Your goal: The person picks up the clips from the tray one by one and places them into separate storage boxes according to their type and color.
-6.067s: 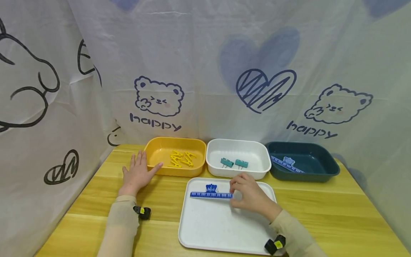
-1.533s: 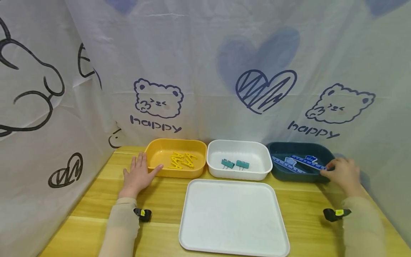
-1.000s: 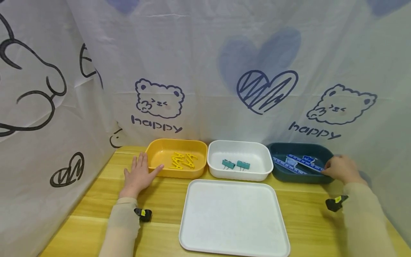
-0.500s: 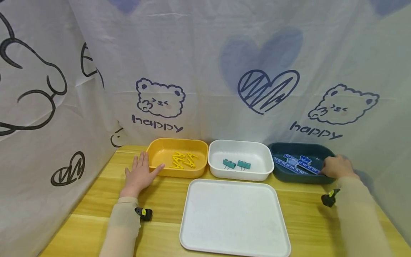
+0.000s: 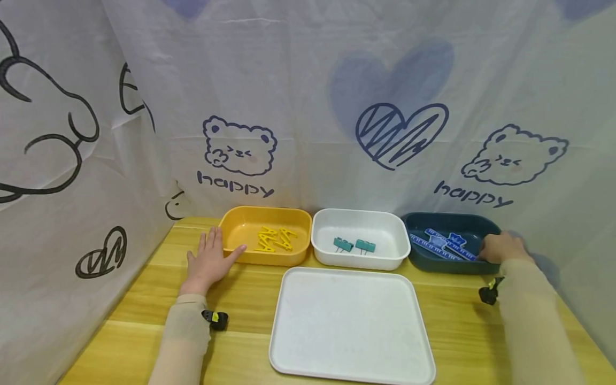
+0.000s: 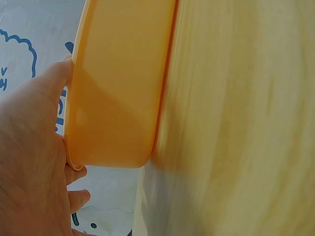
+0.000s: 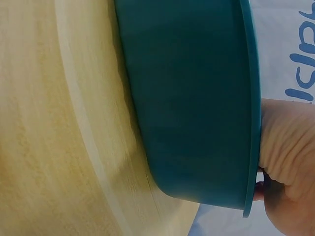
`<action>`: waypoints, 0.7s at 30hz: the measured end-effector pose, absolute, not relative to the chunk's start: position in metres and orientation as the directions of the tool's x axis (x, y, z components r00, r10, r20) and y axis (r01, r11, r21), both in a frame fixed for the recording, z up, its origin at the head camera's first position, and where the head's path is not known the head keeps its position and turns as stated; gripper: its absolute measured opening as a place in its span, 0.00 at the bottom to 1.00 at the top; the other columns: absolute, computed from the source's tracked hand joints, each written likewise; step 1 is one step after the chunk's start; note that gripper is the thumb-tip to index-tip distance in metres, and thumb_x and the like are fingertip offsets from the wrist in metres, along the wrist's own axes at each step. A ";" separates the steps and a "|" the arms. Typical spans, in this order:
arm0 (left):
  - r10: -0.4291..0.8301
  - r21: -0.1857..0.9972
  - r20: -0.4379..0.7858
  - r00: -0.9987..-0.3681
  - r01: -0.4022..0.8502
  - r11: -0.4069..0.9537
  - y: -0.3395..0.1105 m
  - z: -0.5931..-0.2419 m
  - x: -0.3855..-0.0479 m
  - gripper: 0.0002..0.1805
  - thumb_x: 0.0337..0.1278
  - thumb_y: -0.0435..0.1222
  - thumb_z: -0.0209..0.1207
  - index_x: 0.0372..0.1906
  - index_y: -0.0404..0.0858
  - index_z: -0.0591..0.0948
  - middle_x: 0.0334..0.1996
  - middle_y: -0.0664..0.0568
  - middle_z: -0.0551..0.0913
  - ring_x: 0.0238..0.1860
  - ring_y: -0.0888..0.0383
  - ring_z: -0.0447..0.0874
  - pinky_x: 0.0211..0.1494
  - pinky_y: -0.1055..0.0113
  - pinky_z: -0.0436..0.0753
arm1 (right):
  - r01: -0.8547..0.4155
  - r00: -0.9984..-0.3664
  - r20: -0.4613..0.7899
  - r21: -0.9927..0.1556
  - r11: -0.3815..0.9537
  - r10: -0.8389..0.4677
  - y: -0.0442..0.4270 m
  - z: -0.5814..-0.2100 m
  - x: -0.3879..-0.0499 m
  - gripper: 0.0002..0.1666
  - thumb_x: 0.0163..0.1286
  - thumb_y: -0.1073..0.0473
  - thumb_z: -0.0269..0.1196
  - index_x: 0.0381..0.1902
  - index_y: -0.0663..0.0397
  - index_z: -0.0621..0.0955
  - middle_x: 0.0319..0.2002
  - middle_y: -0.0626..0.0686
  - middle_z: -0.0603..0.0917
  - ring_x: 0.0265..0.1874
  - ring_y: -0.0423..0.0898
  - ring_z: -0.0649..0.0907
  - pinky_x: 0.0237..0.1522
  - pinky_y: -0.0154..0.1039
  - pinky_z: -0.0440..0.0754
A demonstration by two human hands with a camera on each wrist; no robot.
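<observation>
In the head view my right hand (image 5: 502, 248) reaches over the right end of the dark green bin (image 5: 457, 266). Its curled fingers meet the right end of a blue piano-key clip (image 5: 456, 241); the fingertips are partly hidden. A second piano-key clip (image 5: 433, 247) lies in front, partly overlapped. The right wrist view has my hand behind the bin's rim (image 7: 252, 98). My left hand (image 5: 207, 262) rests with spread, straight fingers against the left end of the yellow bin (image 5: 262, 258), which holds several yellow clips (image 5: 274, 239). In the left wrist view its thumb touches the rim.
Between the two bins stands a white bin (image 5: 361, 261) with two teal binder clips (image 5: 366, 246). A white tray (image 5: 351, 326) lies in front on the wooden table (image 5: 240, 342). A printed white cloth (image 5: 313, 107) hangs behind.
My right hand has carried one piano-key clip from the tray into the dark green bin and shifted it left beside the other. The left hand has stayed at the yellow bin.
</observation>
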State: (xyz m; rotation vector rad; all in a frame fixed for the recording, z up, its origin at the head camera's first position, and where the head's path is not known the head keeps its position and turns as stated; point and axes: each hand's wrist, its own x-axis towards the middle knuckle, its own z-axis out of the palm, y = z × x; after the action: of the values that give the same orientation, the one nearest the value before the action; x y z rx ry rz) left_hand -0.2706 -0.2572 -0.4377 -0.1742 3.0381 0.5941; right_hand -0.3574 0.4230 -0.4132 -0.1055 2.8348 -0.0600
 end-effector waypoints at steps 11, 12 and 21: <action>-0.088 0.371 -0.057 -0.994 -0.103 0.923 -0.253 -0.438 -0.273 0.60 0.58 0.75 0.35 0.77 0.33 0.38 0.78 0.36 0.34 0.77 0.33 0.30 0.68 0.23 0.36 | -0.034 -0.948 -0.315 -0.065 0.997 -0.052 0.424 -0.410 -0.350 0.22 0.59 0.51 0.67 0.41 0.65 0.86 0.45 0.70 0.83 0.47 0.71 0.72 0.52 0.70 0.67; -0.089 0.370 -0.058 -0.994 -0.104 0.923 -0.254 -0.437 -0.272 0.60 0.58 0.74 0.35 0.77 0.32 0.38 0.78 0.36 0.34 0.77 0.33 0.30 0.68 0.23 0.35 | -0.038 -0.952 -0.302 -0.067 0.997 -0.056 0.423 -0.411 -0.351 0.23 0.59 0.50 0.67 0.41 0.65 0.86 0.44 0.69 0.84 0.46 0.70 0.73 0.50 0.69 0.68; -0.101 0.351 -0.041 -0.994 -0.109 0.930 -0.261 -0.432 -0.270 0.59 0.59 0.73 0.37 0.77 0.31 0.40 0.77 0.34 0.35 0.77 0.32 0.30 0.68 0.23 0.36 | -0.054 -0.993 -0.094 -0.143 0.988 -0.068 0.417 -0.412 -0.353 0.24 0.64 0.49 0.64 0.41 0.68 0.84 0.39 0.68 0.84 0.41 0.66 0.76 0.44 0.64 0.72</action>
State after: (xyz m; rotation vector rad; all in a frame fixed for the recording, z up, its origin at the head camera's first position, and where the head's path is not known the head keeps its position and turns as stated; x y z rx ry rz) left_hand -0.2699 -0.2613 -0.4320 -0.1671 3.0646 0.5596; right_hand -0.3529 0.4168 -0.4124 -0.0938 3.0337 -0.2144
